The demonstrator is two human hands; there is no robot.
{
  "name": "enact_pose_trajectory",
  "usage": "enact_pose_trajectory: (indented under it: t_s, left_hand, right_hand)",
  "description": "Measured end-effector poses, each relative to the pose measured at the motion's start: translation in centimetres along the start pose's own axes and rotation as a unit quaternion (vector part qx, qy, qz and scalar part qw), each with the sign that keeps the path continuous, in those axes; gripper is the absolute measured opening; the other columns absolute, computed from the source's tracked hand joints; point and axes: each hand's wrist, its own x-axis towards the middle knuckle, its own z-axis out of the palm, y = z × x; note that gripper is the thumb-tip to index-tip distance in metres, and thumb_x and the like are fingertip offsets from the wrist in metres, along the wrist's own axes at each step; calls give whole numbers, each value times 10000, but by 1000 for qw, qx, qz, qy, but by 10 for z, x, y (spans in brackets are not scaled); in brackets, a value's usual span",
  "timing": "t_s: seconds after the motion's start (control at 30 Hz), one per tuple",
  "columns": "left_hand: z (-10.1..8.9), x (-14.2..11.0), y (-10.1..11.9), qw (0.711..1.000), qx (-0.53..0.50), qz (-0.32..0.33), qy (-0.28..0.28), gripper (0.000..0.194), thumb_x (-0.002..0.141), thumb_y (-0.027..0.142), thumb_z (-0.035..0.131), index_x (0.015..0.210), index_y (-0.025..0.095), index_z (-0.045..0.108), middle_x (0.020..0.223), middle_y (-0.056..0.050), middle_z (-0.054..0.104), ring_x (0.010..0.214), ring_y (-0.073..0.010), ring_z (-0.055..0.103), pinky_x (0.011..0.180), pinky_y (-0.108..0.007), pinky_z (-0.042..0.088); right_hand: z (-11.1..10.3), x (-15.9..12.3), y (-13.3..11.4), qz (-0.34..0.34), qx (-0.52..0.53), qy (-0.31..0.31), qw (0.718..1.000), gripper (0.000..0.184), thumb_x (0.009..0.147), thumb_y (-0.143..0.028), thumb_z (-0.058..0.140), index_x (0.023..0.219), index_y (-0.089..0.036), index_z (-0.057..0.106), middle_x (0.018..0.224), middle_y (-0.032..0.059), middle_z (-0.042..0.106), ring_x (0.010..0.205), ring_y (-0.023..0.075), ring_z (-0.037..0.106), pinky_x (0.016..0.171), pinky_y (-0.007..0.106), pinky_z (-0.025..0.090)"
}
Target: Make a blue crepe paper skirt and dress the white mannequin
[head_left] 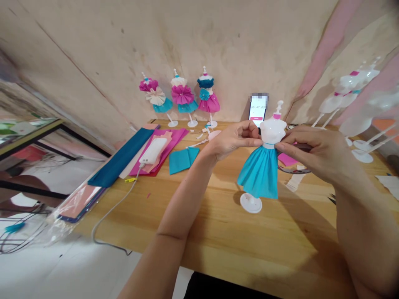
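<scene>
A small white dress-form mannequin (273, 132) on a round white base (251, 202) is tilted in front of me, with a pink band at its neck. A pleated turquoise paper skirt (260, 172) hangs from its waist, topped by a pale band. My left hand (238, 139) pinches the left side of the waist between thumb and fingers. On the opposite side my right hand (307, 149) presses its thumb and fingertips to the skirt's waistband. Some of the right fingers are hidden behind the mannequin and the hand itself.
Three dressed mannequins (182, 94) stand along the wall beside an upright phone (258, 109). Folded turquoise paper (183, 160), a white power bank (153, 150) on pink sheets and a dark blue strip (123, 155) lie left. Several bare mannequins (361, 143) stand right.
</scene>
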Motion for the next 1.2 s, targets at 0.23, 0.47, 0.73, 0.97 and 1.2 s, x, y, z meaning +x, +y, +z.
enact_pose_trajectory:
  t_s: [0.23,0.47,0.73,0.97,1.2]
  left_hand:
    - [21,0,16,990,32,50,130,283,855,429,622,865,188,475,844,-24,613,833,-136,608,773,-297,491]
    - [63,-4,20,942,224,113,223,494,719,516,738,983,225,439,1074,-82,593,1023,-232,563,897,-393,427]
    - [51,2,2,931,274,125,207,410,770,423,718,912,222,390,931,-59,553,881,-208,530,832,-391,426]
    - [52,0,-1,946,224,93,214,343,787,380,703,917,236,421,903,-16,543,838,-173,537,738,-324,418]
    - [55,0,-1,933,277,72,217,297,822,342,654,907,225,394,873,6,511,815,-139,512,749,-286,403]
  right_hand:
    - [7,-4,-5,46,-60,129,989,186,873,-313,607,741,-200,674,935,47,724,793,182,648,661,289,446]
    - [15,-3,-5,96,-70,185,976,172,901,-325,562,789,-246,667,965,41,720,825,222,658,668,340,474]
    - [11,-7,-9,72,-124,91,985,288,942,-391,476,772,-271,674,850,23,696,722,210,624,585,331,379]
    - [13,-10,-3,81,-204,54,974,351,957,-395,435,720,-240,642,696,39,641,599,187,558,520,309,245]
    - [19,-13,8,87,-213,89,969,308,910,-473,508,788,-274,710,596,28,638,554,194,556,522,301,209]
